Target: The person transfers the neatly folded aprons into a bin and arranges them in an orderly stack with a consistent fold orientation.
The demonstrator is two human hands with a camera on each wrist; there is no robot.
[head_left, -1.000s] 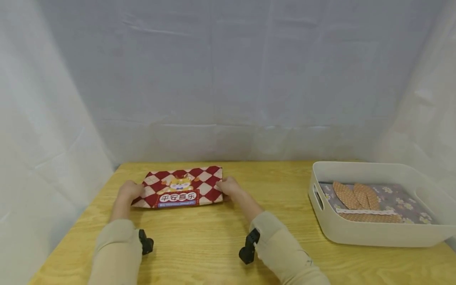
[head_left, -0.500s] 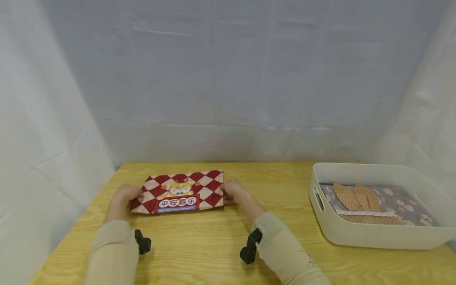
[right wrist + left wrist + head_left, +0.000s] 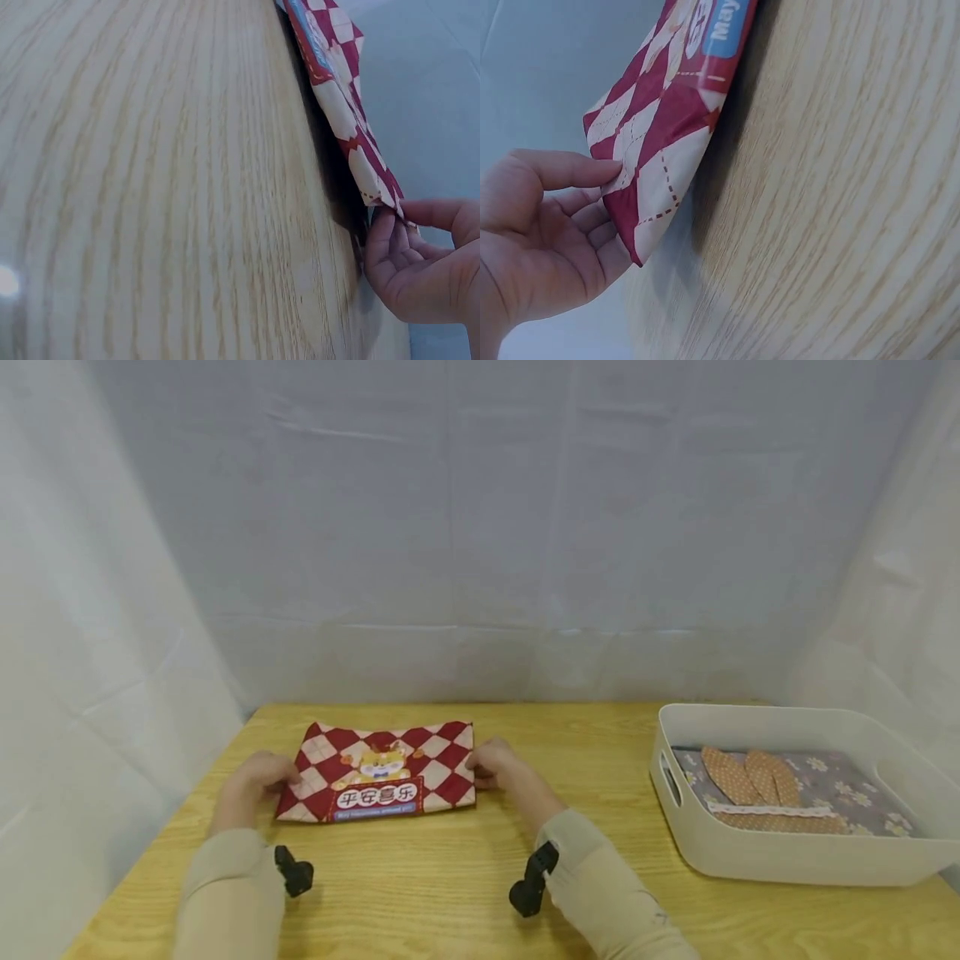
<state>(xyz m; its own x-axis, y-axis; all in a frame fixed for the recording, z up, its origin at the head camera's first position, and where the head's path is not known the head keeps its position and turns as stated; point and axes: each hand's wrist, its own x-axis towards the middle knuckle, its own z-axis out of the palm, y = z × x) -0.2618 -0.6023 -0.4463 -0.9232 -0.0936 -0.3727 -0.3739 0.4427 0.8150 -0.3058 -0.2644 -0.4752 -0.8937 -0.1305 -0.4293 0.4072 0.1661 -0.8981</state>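
A folded cloth (image 3: 442, 772) in red and cream diamonds, printed with a cartoon animal and a row of characters, lies across the left half of the table in the head view. My left hand (image 3: 258, 774) pinches its left edge; the left wrist view has the thumb on top of the cloth (image 3: 649, 146) and the other fingers behind it. At the opposite end, my right hand (image 3: 497, 764) pinches the right edge between thumb and fingers, close over the wood in the right wrist view. A shadow runs under the cloth's near edge in both wrist views.
On the right of the wooden table (image 3: 420, 893) stands a white basket (image 3: 795, 858) with handle holes. A grey floral cloth (image 3: 855, 785) with brown dotted ear shapes and white lace lies in it. White sheeting (image 3: 510, 527) hangs behind and at both sides.
Both hands have drawn the folded cloth a little towards me. The left hand has also shifted slightly left. The basket stays in place.
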